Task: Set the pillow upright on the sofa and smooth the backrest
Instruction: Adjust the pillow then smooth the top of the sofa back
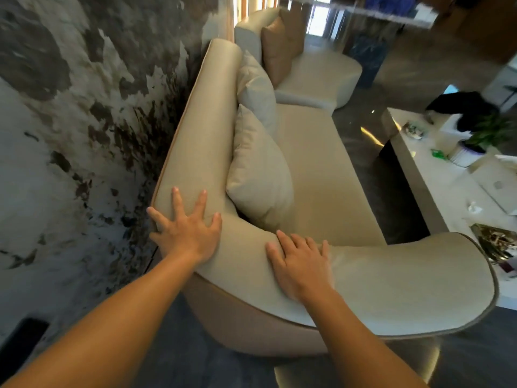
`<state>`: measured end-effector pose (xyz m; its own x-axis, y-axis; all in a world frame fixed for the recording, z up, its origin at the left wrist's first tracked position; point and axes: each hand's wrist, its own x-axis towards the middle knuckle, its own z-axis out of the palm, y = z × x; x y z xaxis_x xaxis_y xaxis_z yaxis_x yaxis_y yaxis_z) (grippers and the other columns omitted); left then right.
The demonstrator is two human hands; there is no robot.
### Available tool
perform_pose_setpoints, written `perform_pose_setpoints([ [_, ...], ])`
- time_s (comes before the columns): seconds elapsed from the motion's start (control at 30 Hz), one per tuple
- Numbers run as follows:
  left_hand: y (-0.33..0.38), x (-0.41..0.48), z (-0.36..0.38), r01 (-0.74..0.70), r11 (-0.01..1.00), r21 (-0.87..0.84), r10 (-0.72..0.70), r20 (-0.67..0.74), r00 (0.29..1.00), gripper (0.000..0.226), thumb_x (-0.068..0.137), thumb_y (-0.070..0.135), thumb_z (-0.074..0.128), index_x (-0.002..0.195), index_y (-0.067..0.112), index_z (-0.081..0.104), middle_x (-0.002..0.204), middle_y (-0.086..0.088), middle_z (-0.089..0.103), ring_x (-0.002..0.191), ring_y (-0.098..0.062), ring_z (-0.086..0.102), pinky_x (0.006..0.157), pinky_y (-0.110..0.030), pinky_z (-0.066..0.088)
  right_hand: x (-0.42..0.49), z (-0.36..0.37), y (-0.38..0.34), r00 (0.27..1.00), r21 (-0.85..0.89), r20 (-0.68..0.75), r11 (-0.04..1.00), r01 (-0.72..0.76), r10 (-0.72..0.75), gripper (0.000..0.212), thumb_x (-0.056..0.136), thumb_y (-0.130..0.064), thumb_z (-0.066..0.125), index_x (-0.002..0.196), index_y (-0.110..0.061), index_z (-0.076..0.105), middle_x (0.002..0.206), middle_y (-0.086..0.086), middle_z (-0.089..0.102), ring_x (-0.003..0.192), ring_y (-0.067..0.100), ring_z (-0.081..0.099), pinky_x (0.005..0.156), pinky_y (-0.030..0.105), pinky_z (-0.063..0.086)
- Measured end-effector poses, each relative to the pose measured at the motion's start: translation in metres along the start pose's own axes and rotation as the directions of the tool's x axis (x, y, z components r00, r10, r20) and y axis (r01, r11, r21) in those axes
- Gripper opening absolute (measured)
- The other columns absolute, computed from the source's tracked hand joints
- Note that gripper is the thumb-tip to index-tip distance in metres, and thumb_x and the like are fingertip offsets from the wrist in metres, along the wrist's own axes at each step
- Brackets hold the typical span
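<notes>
A beige sofa with a thick padded backrest (204, 130) runs along the wall, and its armrest (405, 281) curves toward me. A beige pillow (260, 175) stands upright against the backrest at the near end. A second beige pillow (257, 88) leans behind it, farther along. My left hand (184, 228) lies flat with fingers spread on the corner of the backrest. My right hand (300, 264) rests palm down on the curved top of the armrest, fingers together. Neither hand holds anything.
A mottled grey and brown wall (84, 135) stands just left of the sofa. A brown cushion (275, 54) sits on a second beige seat (319, 77) beyond. A low table (419, 169) at the right holds a potted plant (486, 135) and small items. The floor is dark and glossy.
</notes>
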<state>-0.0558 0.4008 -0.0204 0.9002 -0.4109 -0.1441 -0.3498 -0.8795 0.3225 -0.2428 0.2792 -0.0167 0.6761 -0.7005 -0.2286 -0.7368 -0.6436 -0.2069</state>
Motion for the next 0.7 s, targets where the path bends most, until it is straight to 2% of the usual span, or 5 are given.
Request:
perform_pose_setpoints([
  [0.13, -0.007, 0.002, 0.006, -0.032, 0.999, -0.03, 0.03, -0.07, 0.997, 0.069, 0.077, 0.077, 0.018, 0.143, 0.059, 0.01, 0.164, 0.009, -0.005, 0.145, -0.046, -0.009, 0.106, -0.072, 0.019, -0.016, -0.001, -0.003, 1.0, -0.013, -0.022, 1.0, -0.018, 0.018, 0.077, 0.082, -0.075, 0.004, 0.149, -0.04, 0.021, 0.158, 0.0, 0.03, 0.146, 0.031, 0.018, 0.116, 0.061, -0.001],
  [0.27, -0.006, 0.012, 0.012, -0.049, 0.998, -0.044, 0.042, -0.159, 0.986, 0.07, 0.075, 0.075, 0.021, 0.142, 0.058, 0.017, 0.164, 0.007, 0.003, 0.145, -0.045, -0.002, 0.105, -0.072, 0.021, -0.012, 0.002, -0.008, 0.992, -0.046, -0.124, 0.999, -0.014, 0.008, 0.074, 0.084, -0.073, 0.004, 0.143, -0.04, 0.032, 0.148, 0.003, 0.043, 0.14, 0.033, 0.03, 0.114, 0.062, 0.006],
  [0.53, -0.012, 0.06, -0.002, -0.069, 0.997, -0.046, 0.062, -0.143, 0.988, 0.068, 0.077, 0.073, 0.024, 0.143, 0.058, 0.018, 0.164, 0.007, 0.002, 0.145, -0.043, -0.003, 0.107, -0.07, 0.02, 0.025, 0.002, -0.044, 0.982, -0.058, -0.187, 0.998, -0.04, 0.029, 0.073, 0.081, -0.073, 0.002, 0.133, -0.039, 0.041, 0.132, 0.003, 0.055, 0.123, 0.031, 0.045, 0.105, 0.059, 0.021],
  [0.7, -0.021, 0.122, -0.018, -0.104, 0.993, -0.055, 0.096, -0.128, 0.987, 0.065, 0.079, 0.072, 0.028, 0.142, 0.059, 0.018, 0.164, 0.008, 0.003, 0.145, -0.043, -0.003, 0.108, -0.069, 0.019, 0.072, 0.002, -0.083, 0.977, -0.038, -0.205, 0.997, -0.068, 0.059, 0.073, 0.08, -0.072, 0.003, 0.13, -0.037, 0.043, 0.128, 0.004, 0.056, 0.12, 0.031, 0.047, 0.101, 0.06, 0.024],
])
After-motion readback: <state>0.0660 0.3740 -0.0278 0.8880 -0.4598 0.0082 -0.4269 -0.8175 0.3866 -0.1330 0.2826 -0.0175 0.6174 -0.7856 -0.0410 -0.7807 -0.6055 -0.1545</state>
